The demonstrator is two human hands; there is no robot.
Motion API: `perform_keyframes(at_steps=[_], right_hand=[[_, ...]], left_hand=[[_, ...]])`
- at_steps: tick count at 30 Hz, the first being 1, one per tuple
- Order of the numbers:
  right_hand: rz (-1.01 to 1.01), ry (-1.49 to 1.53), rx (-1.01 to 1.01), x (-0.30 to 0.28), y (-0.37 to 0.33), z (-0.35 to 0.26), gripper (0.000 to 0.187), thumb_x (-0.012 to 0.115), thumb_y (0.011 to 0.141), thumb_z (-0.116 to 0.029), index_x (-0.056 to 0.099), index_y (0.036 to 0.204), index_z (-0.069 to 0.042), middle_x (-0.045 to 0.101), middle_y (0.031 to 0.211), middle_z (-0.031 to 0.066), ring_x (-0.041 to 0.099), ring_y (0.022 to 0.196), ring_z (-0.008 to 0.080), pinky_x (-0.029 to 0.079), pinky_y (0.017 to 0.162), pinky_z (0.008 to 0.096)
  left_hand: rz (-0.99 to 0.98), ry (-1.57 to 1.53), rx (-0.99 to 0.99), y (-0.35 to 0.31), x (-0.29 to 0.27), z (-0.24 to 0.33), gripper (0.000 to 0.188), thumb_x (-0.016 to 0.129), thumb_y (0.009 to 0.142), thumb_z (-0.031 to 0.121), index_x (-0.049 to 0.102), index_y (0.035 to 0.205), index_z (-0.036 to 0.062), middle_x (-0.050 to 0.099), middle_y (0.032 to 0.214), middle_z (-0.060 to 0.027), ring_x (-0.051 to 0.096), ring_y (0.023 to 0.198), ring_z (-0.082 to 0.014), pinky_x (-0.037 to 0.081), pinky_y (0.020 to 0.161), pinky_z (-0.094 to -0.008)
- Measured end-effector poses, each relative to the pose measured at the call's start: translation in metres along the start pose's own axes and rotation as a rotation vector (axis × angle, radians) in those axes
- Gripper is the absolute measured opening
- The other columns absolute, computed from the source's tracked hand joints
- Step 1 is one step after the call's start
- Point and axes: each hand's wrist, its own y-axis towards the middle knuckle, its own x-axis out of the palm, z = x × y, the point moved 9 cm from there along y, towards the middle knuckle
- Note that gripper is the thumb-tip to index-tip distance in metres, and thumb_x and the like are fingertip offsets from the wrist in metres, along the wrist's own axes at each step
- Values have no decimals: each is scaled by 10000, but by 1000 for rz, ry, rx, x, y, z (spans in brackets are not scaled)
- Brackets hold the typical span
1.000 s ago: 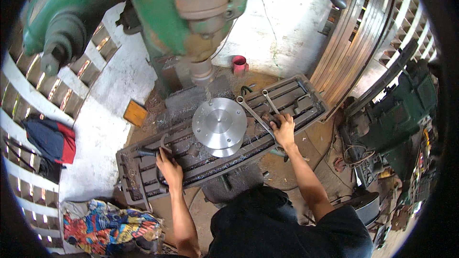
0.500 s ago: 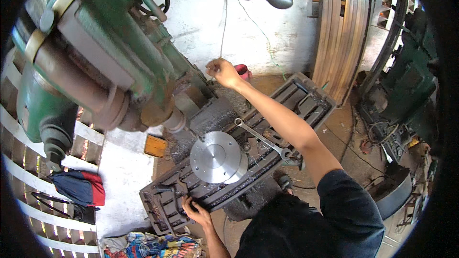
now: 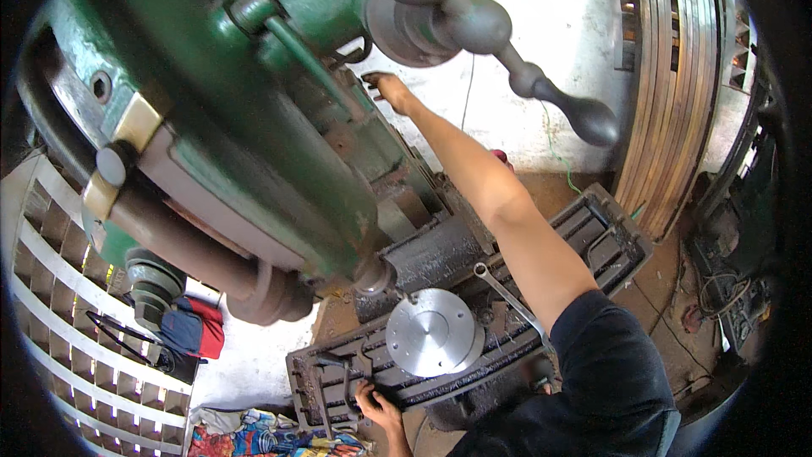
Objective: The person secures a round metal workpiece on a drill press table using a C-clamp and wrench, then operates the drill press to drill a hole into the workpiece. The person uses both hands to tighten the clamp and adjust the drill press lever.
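Note:
My right arm stretches up and away, with my right hand (image 3: pixel 389 93) beside the green column of the drilling or milling machine (image 3: pixel 338 148). Its fingertips meet something dark there and are too small to make out. My left hand (image 3: pixel 379 408) rests on the front edge of the slotted machine table (image 3: pixel 461 388), fingers apart and nothing gripped, near a metal clamp piece (image 3: pixel 362 362). A round, shiny metal disc (image 3: pixel 431 332) with several holes sits on the table. Just above its far rim is the tool under the machine's spindle (image 3: pixel 376 277).
A large wrench (image 3: pixel 510 298) lies on the table beneath my right arm. The machine's ball-ended crank handle (image 3: pixel 584 118) juts out at the upper right. Long metal strips (image 3: pixel 668 93) lean on the wall. A red and dark bag (image 3: pixel 199 327) and colourful cloth (image 3: pixel 271 436) lie to the left.
My right hand has moved from open air near the wall to the machine column. My left hand stays at the table edge. The whole view has shifted, bringing the machine head nearer.

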Motion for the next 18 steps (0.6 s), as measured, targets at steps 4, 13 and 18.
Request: perform_keyframes(at_steps=[4,13,18], right_hand=[[39,6,-21,5,6,4,417,410,1001,-187,639,1288,12,665,1252,147,631,1060,258,515,893,384],[308,88,-13,-3,15,20,459,572,942,-322,702,1064,101,733,979,222,657,870,296,484,794,414],[414,64,46,-6,38,57,517,642,921,-410,707,1023,93,697,865,153,603,764,244,459,685,387]], left_hand=[[-40,15,-44,-1,5,-1,278,530,967,243,595,946,-27,628,1093,-213,583,1071,-392,425,999,-477],[-76,39,-1,-2,8,10,219,535,956,187,622,937,-12,655,1056,-198,614,1010,-390,469,921,-475],[-110,20,2,0,10,11,217,526,948,180,632,948,-9,659,1052,-195,618,1005,-399,472,917,-468]])
